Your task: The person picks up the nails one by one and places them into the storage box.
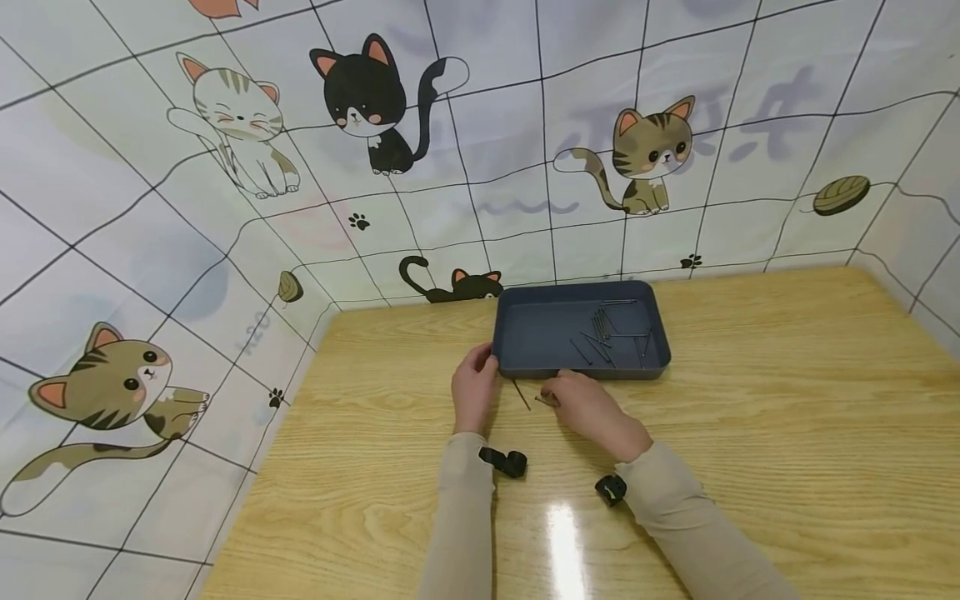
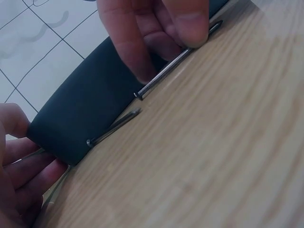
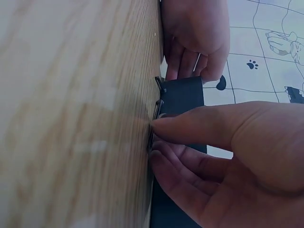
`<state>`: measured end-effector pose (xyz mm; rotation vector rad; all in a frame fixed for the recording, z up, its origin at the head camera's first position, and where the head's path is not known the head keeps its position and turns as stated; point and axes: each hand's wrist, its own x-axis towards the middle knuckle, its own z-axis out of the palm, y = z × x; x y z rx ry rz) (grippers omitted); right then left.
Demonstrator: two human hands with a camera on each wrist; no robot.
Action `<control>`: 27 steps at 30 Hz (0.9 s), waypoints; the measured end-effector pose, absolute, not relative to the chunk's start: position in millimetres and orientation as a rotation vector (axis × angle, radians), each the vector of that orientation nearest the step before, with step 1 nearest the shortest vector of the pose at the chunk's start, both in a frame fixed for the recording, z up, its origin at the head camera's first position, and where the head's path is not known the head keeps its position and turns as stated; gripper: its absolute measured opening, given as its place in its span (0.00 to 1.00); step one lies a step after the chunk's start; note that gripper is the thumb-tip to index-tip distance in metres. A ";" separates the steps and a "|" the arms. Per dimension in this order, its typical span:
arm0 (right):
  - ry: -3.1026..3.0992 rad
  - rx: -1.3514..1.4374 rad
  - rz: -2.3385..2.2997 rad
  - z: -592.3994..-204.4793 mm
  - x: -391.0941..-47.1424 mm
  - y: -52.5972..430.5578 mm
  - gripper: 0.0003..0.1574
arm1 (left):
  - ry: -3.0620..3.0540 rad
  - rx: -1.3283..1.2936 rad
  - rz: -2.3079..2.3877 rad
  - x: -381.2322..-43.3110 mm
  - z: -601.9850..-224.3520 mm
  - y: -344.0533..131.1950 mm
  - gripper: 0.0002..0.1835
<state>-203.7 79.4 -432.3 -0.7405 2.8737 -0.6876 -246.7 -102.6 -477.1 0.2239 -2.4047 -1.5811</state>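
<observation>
A shallow dark blue-grey tray (image 1: 517, 373) lies on the wooden table, with several nails (image 1: 600, 325) loose in its right half. At the tray's front left corner, my left hand (image 1: 474, 390) grips the wall, thumb near the rim and fingers low beside the corner. My right hand (image 1: 588, 408) is just in front of the tray's front wall. Its thumb and fingers pinch a nail (image 2: 164, 75) along the shank, close over the tabletop, head toward the left hand. Between the hands, another nail (image 2: 114, 127) lies on the table beside the tray.
The wooden tabletop (image 1: 787, 400) extends to both sides and toward me. Behind the tray and at the left stands a white wall covering (image 1: 510, 150) with a grid and cartoon cats. Small black cameras (image 1: 513, 464) sit at both wrists.
</observation>
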 end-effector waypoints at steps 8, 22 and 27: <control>2.893 -0.764 -0.656 -431.6 -201.4 78.4 0.17 | -2.400 0.228 -1.586 -246.1 -476.2 -102.5 0.17; 2.836 -0.725 -0.663 -432.6 -202.6 78.1 0.17 | -2.410 0.234 -1.577 -245.6 -476.3 -102.9 0.17; 2.820 -0.672 -0.675 -430.5 -202.2 78.6 0.16 | -2.420 0.238 -1.573 -245.8 -476.0 -103.1 0.17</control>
